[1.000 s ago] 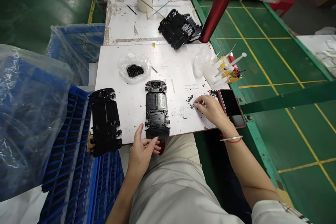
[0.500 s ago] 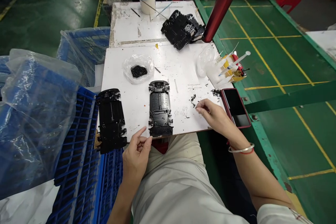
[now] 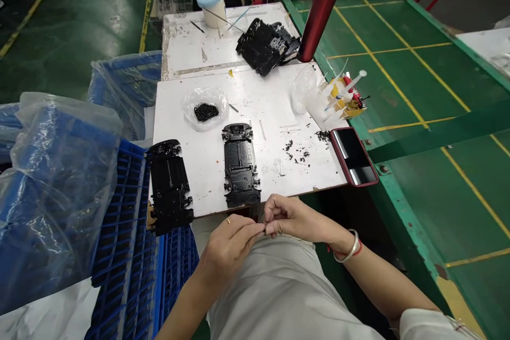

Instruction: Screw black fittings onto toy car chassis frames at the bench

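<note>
Your left hand (image 3: 230, 244) and right hand (image 3: 292, 219) meet at the fingertips, black chassis (image 3: 240, 170) just ahead and left of that pinch!
It's a narrow grip; whether it holds something tiny, I can't tell. The chassis runs lengthwise away from you, near end close to both hands.
</note>
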`<state>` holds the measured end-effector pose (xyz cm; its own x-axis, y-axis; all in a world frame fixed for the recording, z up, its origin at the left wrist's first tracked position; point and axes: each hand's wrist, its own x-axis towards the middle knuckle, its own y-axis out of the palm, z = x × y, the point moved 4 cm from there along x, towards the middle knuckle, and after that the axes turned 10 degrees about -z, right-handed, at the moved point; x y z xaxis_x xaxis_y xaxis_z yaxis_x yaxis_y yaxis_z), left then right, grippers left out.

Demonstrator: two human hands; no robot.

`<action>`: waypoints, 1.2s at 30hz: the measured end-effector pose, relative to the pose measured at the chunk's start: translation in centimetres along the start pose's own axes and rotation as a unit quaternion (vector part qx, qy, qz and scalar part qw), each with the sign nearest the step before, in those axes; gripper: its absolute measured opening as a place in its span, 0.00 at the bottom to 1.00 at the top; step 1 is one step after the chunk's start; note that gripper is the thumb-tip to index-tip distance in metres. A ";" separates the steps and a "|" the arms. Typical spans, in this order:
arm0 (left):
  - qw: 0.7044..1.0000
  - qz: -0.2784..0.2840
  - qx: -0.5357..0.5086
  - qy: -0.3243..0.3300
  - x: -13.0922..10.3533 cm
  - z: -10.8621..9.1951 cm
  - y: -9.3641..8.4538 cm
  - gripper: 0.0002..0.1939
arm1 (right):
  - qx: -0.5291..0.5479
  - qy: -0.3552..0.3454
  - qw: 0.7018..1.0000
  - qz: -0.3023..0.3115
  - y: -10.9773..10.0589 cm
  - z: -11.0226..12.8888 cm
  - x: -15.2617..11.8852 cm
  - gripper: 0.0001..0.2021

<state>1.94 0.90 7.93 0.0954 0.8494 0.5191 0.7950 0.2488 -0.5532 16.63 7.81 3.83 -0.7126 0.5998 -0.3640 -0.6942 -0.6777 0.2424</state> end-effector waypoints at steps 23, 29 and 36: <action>0.994 -0.014 0.107 0.025 2.4 3.3 -0.5 0.05 | -0.345 -0.291 0.808 -0.379 0.6 -1.7 1.3 0.04; 0.986 0.015 0.119 0.119 5.6 3.5 0.8 0.06 | -0.257 -0.276 0.841 -0.387 -0.6 -0.4 -0.3 0.02; 0.971 0.060 0.136 0.190 7.6 3.5 2.3 0.08 | -0.236 -0.270 0.853 -0.380 -1.3 0.9 -1.5 0.04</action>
<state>2.40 9.61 8.32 0.4329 0.6601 0.6139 0.5819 0.3154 -0.7496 18.56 8.19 4.85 -0.1064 0.9641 0.2434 -0.9491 -0.0255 -0.3140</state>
